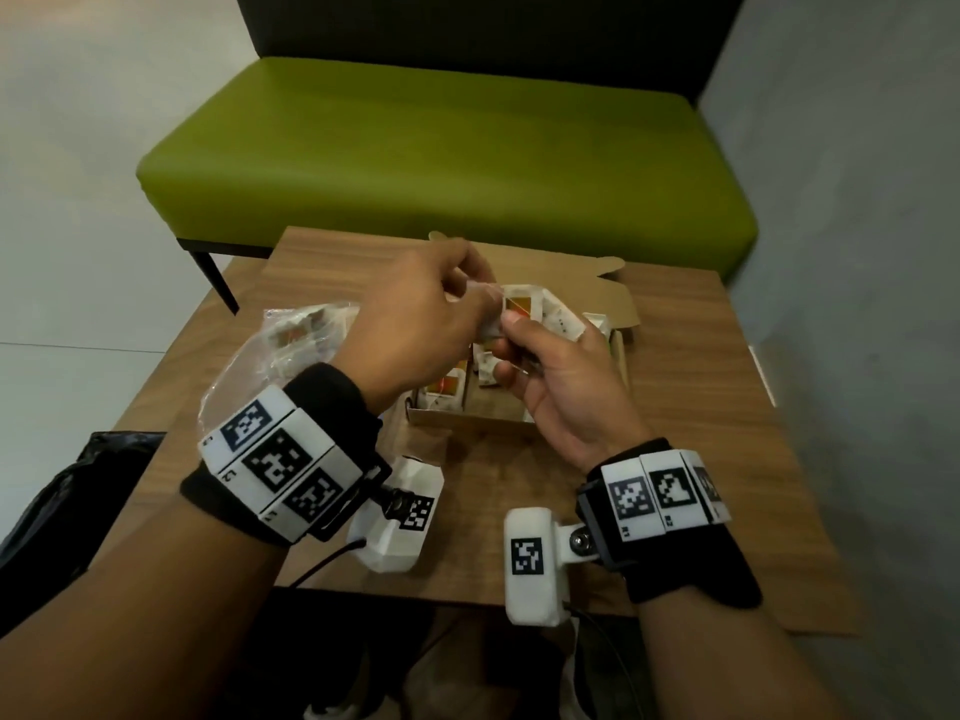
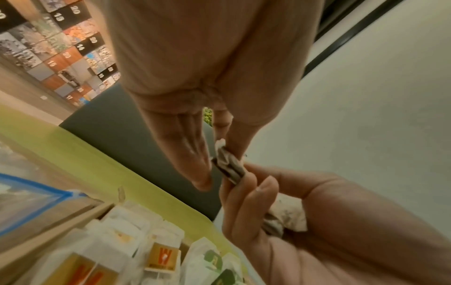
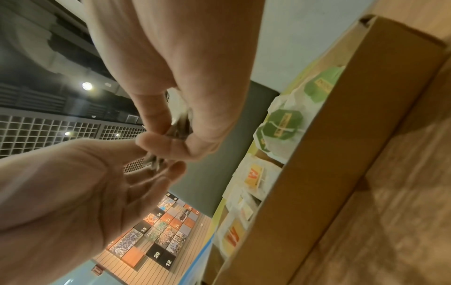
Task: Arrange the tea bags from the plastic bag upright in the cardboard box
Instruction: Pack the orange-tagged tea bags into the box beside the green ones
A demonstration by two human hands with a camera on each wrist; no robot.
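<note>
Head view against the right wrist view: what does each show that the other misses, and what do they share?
Only the head view shows the plastic bag lying on the wooden table left of the box, the green bench beyond, and both wrist cameras. Only the right wrist view shows the box's outer side wall close up and the green-tagged tea bags standing inside. Both show the left hand and right hand together pinching a small bunch of tea bags above the cardboard box, and orange-tagged bags already in it.

One cardboard box [image 1: 621, 350], one plastic bag [image 1: 244, 366], one table [image 1: 675, 407], one bench [image 1: 441, 163], two hands; tea bags uncountable.
</note>
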